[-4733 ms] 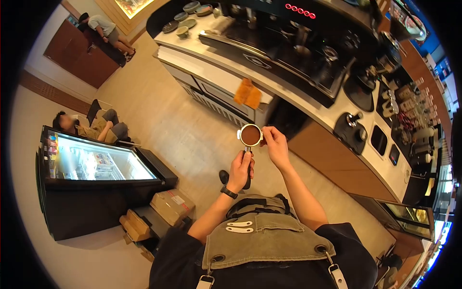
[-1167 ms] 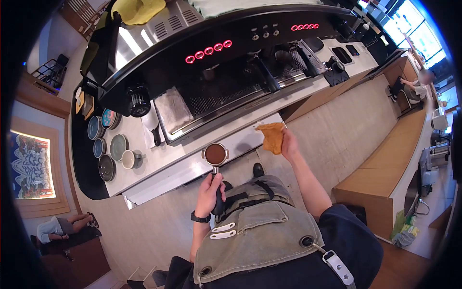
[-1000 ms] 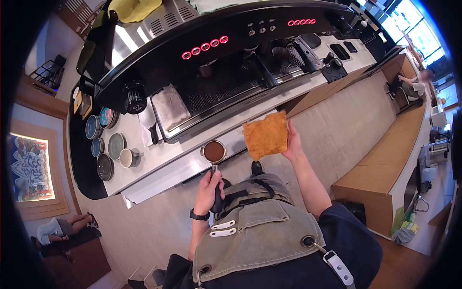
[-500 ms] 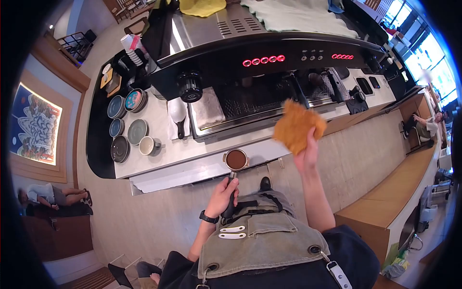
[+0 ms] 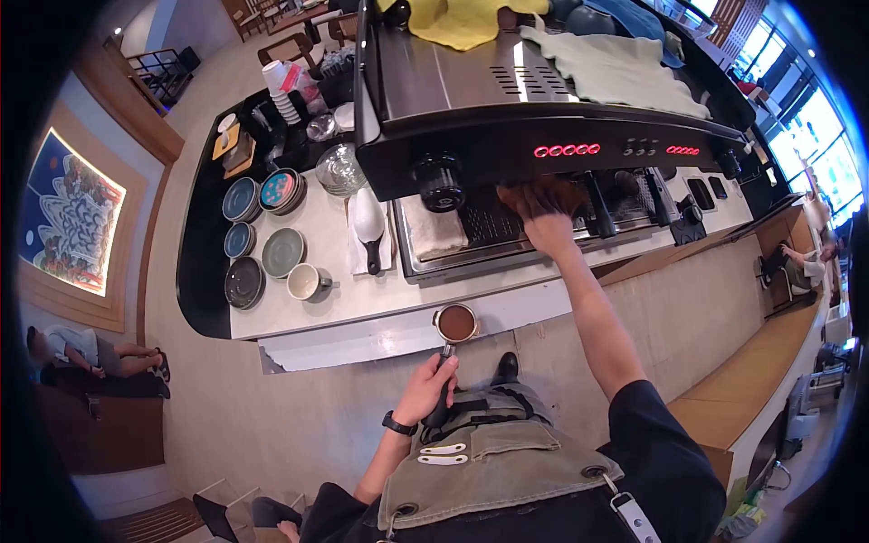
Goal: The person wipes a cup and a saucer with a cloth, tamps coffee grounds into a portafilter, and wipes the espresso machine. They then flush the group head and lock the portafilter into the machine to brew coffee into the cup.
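Now, left hand (image 5: 428, 387): closed around the black handle (image 5: 438, 412) of the portafilter (image 5: 448, 347), right of the frame's lower centre.
Portafilter: beyond the left hand, its round basket toward the top of the frame and open side up, with brown ground coffee (image 5: 457, 321) in it; just off the counter's (image 5: 347, 308) front edge in the picture.
Right hand (image 5: 549, 224): reaching in under the front of the coffee machine (image 5: 507, 136), back of the hand up, fingers over the orange cloth (image 5: 570, 194); whether they pinch it or only lie on it, I cannot tell.
Orange cloth: beneath and around the right hand's fingers, in shade over the dark grate (image 5: 489, 223), right of the frame's upper centre.
Beside the hand: a black portafilter handle (image 5: 600, 206) to the right; a folded pale cloth (image 5: 433, 228) to the left, at the left end of the grate.
Counter, left of centre: a white scoop (image 5: 367, 217) with a dark handle, a cup (image 5: 305, 282), stacked plates (image 5: 279, 190).
Changed from the frame just before: the orange cloth was held up, bright, in front of the machine; now it is in under the machine's front, with the right arm stretched out. The machine sits farther right in the picture.
Unchanged: the left hand's hold on the portafilter, and the coffee in the basket.
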`<action>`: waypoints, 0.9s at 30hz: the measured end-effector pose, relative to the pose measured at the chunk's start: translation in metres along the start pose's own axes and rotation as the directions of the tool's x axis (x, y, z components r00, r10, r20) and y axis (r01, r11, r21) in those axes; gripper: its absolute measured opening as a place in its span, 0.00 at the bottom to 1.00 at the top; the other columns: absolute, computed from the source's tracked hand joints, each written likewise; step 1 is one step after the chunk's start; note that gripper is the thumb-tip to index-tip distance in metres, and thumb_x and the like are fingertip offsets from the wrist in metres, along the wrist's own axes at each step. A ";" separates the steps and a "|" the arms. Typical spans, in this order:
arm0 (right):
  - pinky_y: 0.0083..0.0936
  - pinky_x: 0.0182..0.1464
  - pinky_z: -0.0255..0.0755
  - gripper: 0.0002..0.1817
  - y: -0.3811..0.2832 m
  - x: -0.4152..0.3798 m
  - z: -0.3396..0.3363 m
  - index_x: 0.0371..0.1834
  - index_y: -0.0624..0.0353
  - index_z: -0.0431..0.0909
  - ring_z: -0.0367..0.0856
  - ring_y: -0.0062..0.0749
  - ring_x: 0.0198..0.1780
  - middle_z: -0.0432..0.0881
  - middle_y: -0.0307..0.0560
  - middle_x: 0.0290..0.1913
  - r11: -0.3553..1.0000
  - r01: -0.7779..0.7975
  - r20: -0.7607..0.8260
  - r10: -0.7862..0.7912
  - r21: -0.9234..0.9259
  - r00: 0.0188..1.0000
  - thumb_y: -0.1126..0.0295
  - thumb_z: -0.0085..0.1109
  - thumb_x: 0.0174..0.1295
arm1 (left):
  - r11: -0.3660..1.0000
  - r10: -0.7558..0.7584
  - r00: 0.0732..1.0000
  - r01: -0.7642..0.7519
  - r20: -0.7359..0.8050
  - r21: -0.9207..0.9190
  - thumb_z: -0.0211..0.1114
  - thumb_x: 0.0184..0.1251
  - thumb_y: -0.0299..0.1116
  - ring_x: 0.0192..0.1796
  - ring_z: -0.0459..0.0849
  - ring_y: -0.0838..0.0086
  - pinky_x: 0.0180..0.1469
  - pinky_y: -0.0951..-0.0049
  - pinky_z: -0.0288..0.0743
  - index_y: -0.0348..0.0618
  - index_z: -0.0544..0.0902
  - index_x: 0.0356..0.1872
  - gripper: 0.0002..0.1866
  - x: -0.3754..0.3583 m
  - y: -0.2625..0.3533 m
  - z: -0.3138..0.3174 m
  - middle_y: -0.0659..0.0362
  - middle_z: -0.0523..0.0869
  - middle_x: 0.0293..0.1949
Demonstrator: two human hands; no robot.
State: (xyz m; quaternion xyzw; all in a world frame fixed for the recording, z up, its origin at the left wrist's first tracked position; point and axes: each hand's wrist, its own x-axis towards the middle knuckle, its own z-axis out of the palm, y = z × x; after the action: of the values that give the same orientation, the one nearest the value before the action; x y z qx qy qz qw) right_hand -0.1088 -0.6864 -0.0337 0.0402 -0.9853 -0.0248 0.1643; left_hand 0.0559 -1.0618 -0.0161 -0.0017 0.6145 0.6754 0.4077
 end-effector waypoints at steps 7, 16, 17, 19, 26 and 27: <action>0.50 0.76 0.66 0.21 -0.077 0.005 -0.011 0.64 0.59 0.80 0.72 0.55 0.75 0.75 0.58 0.74 0.927 0.147 -0.085 -0.125 0.345 0.988 0.64 0.52 0.73 | 0.997 0.020 1.000 -0.020 0.003 -0.070 0.58 0.85 0.47 0.23 0.78 0.79 0.26 0.76 0.74 0.40 0.75 0.44 0.18 -0.004 0.001 -0.020 0.63 0.78 0.27; 0.44 0.75 0.68 0.25 -0.082 0.029 0.005 0.68 0.67 0.76 0.75 0.49 0.74 0.79 0.60 0.70 0.943 0.168 -0.137 -0.133 0.287 0.982 0.64 0.48 0.74 | 1.000 0.027 0.998 -0.027 0.064 -0.004 0.58 0.85 0.47 0.23 0.78 0.79 0.26 0.76 0.73 0.40 0.75 0.44 0.18 0.005 0.006 -0.019 0.63 0.78 0.27; 0.44 0.75 0.68 0.24 -0.076 0.013 -0.004 0.67 0.66 0.77 0.76 0.49 0.73 0.80 0.61 0.69 0.919 0.142 -0.162 -0.087 0.369 0.983 0.64 0.47 0.74 | 1.000 0.028 0.997 -0.028 0.073 0.001 0.59 0.85 0.47 0.23 0.78 0.79 0.26 0.76 0.73 0.40 0.75 0.44 0.18 0.007 0.004 -0.018 0.63 0.78 0.27; 0.44 0.68 0.75 0.20 -0.043 -0.018 -0.020 0.61 0.65 0.80 0.80 0.47 0.68 0.83 0.61 0.64 0.943 0.177 -0.078 -0.162 0.280 0.984 0.65 0.49 0.74 | 1.000 0.026 0.996 -0.028 0.082 0.015 0.59 0.85 0.47 0.23 0.78 0.79 0.26 0.76 0.73 0.40 0.75 0.43 0.18 0.010 0.004 -0.015 0.63 0.78 0.27; 0.50 0.55 0.81 0.16 0.030 0.000 0.015 0.56 0.65 0.81 0.83 0.53 0.61 0.82 0.61 0.62 0.997 0.062 -0.047 -0.060 0.046 0.997 0.69 0.54 0.70 | 1.000 0.018 0.999 -0.018 0.049 -0.012 0.59 0.84 0.47 0.22 0.78 0.79 0.26 0.75 0.73 0.40 0.75 0.41 0.19 0.009 0.006 -0.006 0.62 0.79 0.27; 0.51 0.57 0.80 0.16 0.028 0.004 0.019 0.57 0.65 0.80 0.82 0.55 0.62 0.81 0.62 0.63 0.996 0.006 -0.013 -0.005 0.086 1.000 0.70 0.53 0.70 | 1.000 0.017 0.999 -0.016 0.042 -0.018 0.59 0.84 0.47 0.22 0.78 0.79 0.26 0.75 0.73 0.40 0.75 0.40 0.19 0.007 0.007 -0.006 0.62 0.79 0.27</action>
State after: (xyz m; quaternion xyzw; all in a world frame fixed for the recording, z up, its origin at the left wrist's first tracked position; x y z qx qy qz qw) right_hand -0.1206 -0.6578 -0.0482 0.0500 -0.9843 0.0177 0.1685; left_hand 0.0443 -1.0624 -0.0158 0.0139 0.5997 0.6841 0.4149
